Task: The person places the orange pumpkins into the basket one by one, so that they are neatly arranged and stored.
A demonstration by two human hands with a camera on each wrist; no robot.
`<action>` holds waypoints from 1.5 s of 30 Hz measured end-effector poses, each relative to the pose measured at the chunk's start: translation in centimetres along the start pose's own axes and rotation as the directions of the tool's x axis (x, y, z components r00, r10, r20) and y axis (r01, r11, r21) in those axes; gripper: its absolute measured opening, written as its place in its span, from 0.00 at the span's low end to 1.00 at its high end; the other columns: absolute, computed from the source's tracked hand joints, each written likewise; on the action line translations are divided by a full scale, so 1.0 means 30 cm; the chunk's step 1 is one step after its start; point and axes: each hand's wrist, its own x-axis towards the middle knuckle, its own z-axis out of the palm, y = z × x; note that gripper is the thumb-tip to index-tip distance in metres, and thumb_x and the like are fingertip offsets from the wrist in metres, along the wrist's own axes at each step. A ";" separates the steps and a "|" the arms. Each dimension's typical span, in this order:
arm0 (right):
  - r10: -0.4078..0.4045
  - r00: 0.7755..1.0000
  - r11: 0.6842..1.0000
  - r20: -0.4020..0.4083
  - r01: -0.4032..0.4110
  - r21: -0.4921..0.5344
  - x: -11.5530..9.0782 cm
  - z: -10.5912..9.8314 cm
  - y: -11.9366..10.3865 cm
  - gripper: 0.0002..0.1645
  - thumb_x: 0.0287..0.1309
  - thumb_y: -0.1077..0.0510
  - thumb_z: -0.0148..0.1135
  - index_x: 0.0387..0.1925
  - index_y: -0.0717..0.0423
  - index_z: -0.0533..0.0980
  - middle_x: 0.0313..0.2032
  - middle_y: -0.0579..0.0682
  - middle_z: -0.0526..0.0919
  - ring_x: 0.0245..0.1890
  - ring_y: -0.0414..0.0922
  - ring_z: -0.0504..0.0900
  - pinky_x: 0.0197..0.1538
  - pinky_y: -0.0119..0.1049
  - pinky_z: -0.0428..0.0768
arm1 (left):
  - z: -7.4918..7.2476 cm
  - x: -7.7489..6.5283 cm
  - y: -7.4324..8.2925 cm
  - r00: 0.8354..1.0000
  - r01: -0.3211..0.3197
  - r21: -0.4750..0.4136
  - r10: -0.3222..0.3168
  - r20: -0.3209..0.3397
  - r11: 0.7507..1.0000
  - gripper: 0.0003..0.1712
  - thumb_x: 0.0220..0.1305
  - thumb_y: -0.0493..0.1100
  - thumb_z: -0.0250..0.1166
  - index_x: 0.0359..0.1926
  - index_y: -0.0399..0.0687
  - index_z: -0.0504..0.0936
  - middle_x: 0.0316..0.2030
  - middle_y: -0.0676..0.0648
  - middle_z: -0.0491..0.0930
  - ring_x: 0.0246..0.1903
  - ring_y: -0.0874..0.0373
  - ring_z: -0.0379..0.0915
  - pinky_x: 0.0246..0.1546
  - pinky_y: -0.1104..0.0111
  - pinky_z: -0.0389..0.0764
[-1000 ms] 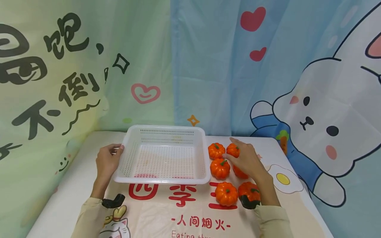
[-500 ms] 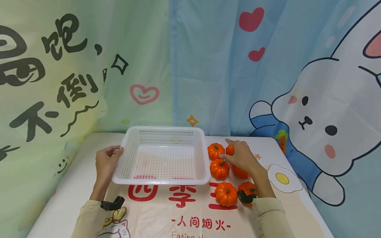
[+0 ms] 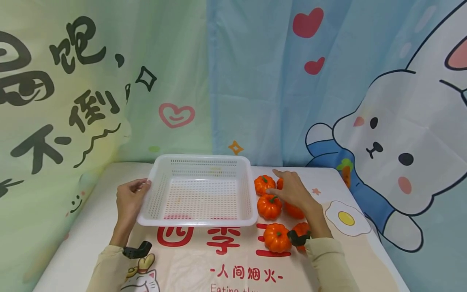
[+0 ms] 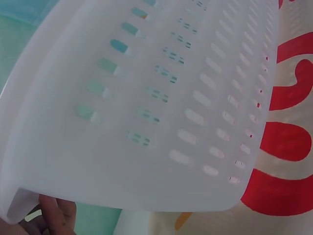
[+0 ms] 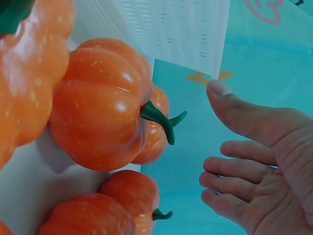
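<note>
White plastic forms one basket (image 3: 198,222), red print (image 3: 177,217) showing through its slotted floor. Of two hands, the left hand (image 3: 131,197) pinches the basket's left rim; the right hand (image 3: 294,190), thumb spread from its fingers, hovers over six orange pumpkins (image 3: 269,208) beside the basket's right side.

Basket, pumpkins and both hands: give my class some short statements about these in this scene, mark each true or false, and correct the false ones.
1. The left hand holds the white basket. True.
2. The basket is solid-sided. False: it is perforated.
3. The right hand holds nothing. True.
4. The basket is full. False: it is empty, and the orange pumpkins are beside it.
5. Green stems show on pumpkins. True.
</note>
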 end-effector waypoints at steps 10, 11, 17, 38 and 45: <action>0.013 1.000 1.000 0.029 -0.012 -0.006 0.040 0.022 -0.004 0.48 0.65 0.46 0.79 0.78 0.64 0.71 0.46 0.62 0.84 0.55 0.58 0.75 0.59 0.56 0.83 | -0.002 0.004 -0.003 1.000 -0.001 -0.003 0.001 -0.008 1.000 0.21 0.77 0.46 0.69 0.58 0.33 0.89 0.47 0.28 0.90 0.24 0.70 0.76 0.24 0.78 0.77; 0.020 0.999 1.000 0.032 -0.020 -0.003 0.044 0.023 -0.003 0.48 0.65 0.46 0.79 0.78 0.64 0.71 0.47 0.62 0.85 0.56 0.58 0.75 0.60 0.58 0.83 | -0.001 0.003 -0.003 1.000 0.000 -0.004 0.000 -0.007 1.000 0.21 0.77 0.46 0.69 0.58 0.33 0.89 0.47 0.28 0.89 0.24 0.70 0.76 0.24 0.78 0.77; 0.033 0.998 0.999 0.054 -0.033 0.004 0.063 0.034 -0.002 0.48 0.65 0.47 0.79 0.77 0.66 0.70 0.62 0.67 0.83 0.63 0.62 0.74 0.68 0.62 0.80 | -0.001 -0.001 -0.001 1.000 0.005 0.002 -0.005 -0.010 1.000 0.21 0.77 0.46 0.69 0.58 0.32 0.89 0.46 0.28 0.89 0.24 0.69 0.76 0.23 0.77 0.77; 0.010 0.996 1.000 0.090 -0.008 -0.016 0.109 0.068 0.009 0.46 0.65 0.50 0.80 0.76 0.66 0.72 0.69 0.68 0.80 0.70 0.65 0.74 0.75 0.65 0.74 | 0.002 0.003 -0.005 1.000 -0.002 -0.010 0.002 -0.016 1.000 0.20 0.77 0.45 0.70 0.58 0.33 0.89 0.46 0.29 0.90 0.24 0.70 0.75 0.23 0.77 0.76; 0.030 0.993 0.999 0.114 -0.027 -0.028 0.126 0.068 0.013 0.47 0.66 0.51 0.79 0.77 0.68 0.70 0.70 0.68 0.79 0.70 0.65 0.73 0.76 0.64 0.75 | -0.001 0.005 -0.009 1.000 0.000 -0.025 -0.001 -0.014 1.000 0.20 0.76 0.45 0.70 0.57 0.32 0.90 0.44 0.30 0.90 0.24 0.70 0.76 0.23 0.77 0.78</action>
